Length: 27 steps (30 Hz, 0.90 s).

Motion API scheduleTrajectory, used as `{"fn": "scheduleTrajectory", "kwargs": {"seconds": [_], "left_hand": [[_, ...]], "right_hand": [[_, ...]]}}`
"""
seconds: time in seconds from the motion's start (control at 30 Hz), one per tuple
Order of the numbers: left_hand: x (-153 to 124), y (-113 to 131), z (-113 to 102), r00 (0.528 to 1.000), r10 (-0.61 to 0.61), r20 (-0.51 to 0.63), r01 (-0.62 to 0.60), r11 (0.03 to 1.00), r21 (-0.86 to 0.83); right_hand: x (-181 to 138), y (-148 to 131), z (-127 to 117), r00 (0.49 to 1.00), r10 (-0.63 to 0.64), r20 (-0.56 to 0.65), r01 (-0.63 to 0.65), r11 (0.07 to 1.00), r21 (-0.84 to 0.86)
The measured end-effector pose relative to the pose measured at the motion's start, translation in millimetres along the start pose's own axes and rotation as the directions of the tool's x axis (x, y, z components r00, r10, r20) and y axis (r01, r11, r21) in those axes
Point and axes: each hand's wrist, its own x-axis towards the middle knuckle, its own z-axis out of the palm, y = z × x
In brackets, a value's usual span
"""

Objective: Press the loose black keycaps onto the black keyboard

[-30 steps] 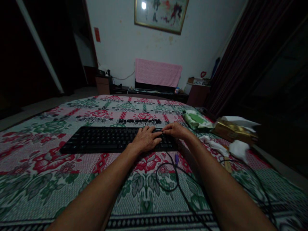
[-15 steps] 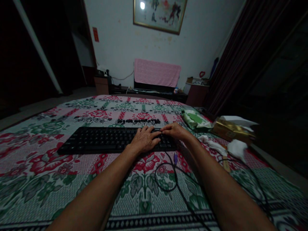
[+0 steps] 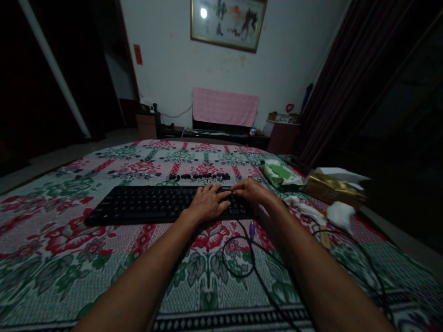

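A black keyboard (image 3: pixel 145 205) lies across a floral bedspread (image 3: pixel 62 240). My left hand (image 3: pixel 207 203) rests flat on its right part, fingers spread over the keys. Just right of it, my right hand (image 3: pixel 251 190) curls its fingertips down onto keys at the keyboard's right end, touching the left hand's fingers. The dim light hides whether it pinches a key. A short row of loose black keycaps (image 3: pixel 199 176) lies just behind the keyboard. The keyboard's black cable (image 3: pixel 242 258) loops between my forearms, ending in a purple plug (image 3: pixel 252 227).
To the right lie a green and white packet (image 3: pixel 278 173), a gold box (image 3: pixel 332 186) with white paper on it, and white tissue wads (image 3: pixel 341 213). A pink cloth (image 3: pixel 224 107) covers a low unit at the far wall. Dark curtains hang at the right.
Both hands stay on the keyboard's right end. The view has shifted slightly, so the keyboard sits a little lower in the picture.
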Motion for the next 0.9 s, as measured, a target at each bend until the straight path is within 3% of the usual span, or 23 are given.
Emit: {"fn": "scheduleTrajectory", "kwargs": {"seconds": [0.17,0.53,0.73,0.9], "left_hand": [[2,0,1,1.0,-0.013,0.002,0.013,1.0,0.003],[-2,-10,-5,0.999,-0.029,0.039,0.03,0.999,-0.028],[-2,-8,-7,0.995,-0.085,0.049,0.087,0.996,-0.029],[-3,-11,-12,0.993,-0.039,0.111,0.048,0.996,-0.08]], "right_hand": [[-1,4,1,0.995,-0.085,-0.043,0.083,0.996,-0.044],[0,3,17,0.982,-0.128,-0.136,0.124,0.992,-0.034],[1,-4,14,0.982,-0.175,-0.069,0.17,0.983,-0.068],[4,1,13,0.985,-0.163,-0.061,0.155,0.98,-0.123]]}}
